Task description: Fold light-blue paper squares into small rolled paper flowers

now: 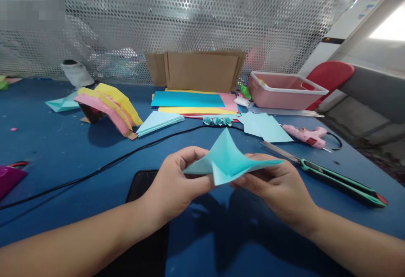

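Note:
A light-blue folded paper (228,161) with pointed corners is held up above the blue table, its creases meeting at the middle. My left hand (183,180) grips its left side, thumb in front and fingers behind. On the right side, my right hand (275,182) pinches it near the lower centre, the other fingers curled behind and partly hidden. Beneath my left forearm lies a black phone-like slab (144,184). A utility knife (341,182) with its blade out rests to the right of my right hand. Three small blue paper rosettes (217,121) sit beyond the paper.
Folded blue sheets (161,122), loose blue squares (268,127) and a pink glue gun (305,135) lie farther back. A yellow-and-pink paper arch (107,106) stands left. Behind are cardboard sheets (202,70) and a pink basket (284,91). A black cable (126,154) crosses the blue table (63,150).

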Demonstrator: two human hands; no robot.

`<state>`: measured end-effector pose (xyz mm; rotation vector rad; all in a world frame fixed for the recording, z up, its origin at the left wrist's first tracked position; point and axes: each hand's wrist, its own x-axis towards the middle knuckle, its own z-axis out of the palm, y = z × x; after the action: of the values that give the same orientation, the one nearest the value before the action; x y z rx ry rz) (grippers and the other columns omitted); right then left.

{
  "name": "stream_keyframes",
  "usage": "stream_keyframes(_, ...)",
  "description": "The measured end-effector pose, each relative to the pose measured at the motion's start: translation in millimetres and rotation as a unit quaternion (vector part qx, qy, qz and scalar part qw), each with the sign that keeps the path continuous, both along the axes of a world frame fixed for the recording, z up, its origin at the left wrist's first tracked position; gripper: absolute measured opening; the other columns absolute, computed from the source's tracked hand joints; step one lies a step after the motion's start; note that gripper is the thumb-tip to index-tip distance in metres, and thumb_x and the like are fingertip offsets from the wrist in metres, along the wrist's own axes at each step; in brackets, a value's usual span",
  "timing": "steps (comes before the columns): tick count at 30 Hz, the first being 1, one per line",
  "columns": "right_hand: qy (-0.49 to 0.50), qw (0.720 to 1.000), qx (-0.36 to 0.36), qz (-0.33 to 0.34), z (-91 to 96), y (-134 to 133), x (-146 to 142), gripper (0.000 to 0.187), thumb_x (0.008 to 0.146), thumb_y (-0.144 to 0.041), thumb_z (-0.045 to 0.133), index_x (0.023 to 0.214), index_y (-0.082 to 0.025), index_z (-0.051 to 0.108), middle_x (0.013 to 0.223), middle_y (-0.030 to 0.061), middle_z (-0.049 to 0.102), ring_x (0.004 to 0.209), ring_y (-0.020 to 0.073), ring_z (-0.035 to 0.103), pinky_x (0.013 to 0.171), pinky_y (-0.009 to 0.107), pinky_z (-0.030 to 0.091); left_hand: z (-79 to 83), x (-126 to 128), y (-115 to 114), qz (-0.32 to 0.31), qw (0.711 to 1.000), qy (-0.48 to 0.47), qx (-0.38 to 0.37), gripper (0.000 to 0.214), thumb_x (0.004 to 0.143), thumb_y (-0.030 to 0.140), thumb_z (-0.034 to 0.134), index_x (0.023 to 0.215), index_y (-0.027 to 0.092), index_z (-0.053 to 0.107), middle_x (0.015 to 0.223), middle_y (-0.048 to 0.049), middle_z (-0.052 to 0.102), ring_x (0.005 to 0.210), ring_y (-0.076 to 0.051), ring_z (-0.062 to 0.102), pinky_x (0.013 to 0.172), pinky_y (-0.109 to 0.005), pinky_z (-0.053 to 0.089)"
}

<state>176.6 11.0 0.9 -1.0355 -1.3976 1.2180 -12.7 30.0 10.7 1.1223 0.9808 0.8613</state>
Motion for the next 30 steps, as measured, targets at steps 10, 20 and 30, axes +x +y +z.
stream_keyframes(10,-0.017,0.997,-0.001,0.075,2.6,-3,-5,0.009,0.079,-0.020,0.070,0.074,-0.020,0.062,0.087,0.0006,0.052,0.062,0.0084,0.051,0.053,0.020,0.046,-5.5,1,-8,-0.059,0.993,0.093,0.044,0.019,0.066,0.019,0.078,0.085,0.018,0.073,0.073,0.0011,0.066,0.065,-0.013,0.054,0.056,-0.021,0.042)
stream_keyframes(20,-0.106,0.993,0.054,0.023,-2.2,1,-1,0.011,0.081,-0.017,0.062,0.074,-0.021,0.055,0.089,0.0038,0.056,0.081,0.0164,0.058,0.068,0.027,0.053,-0.6,0,-12,-0.158,0.985,0.035,0.063,0.045,0.072,0.030,0.076,0.115,0.023,0.065,0.101,-0.0036,0.069,0.087,-0.019,0.060,0.077,-0.027,0.049)
stream_keyframes(30,-0.096,0.992,0.071,0.037,4.2,-3,3,0.009,0.082,-0.023,0.066,0.077,-0.021,0.058,0.090,0.0045,0.059,0.079,0.0165,0.061,0.070,0.029,0.053,-6.2,2,-10,-0.143,0.978,0.133,0.078,0.025,0.084,0.038,0.060,0.085,0.017,0.073,0.075,-0.0037,0.066,0.068,-0.017,0.058,0.061,-0.024,0.048)
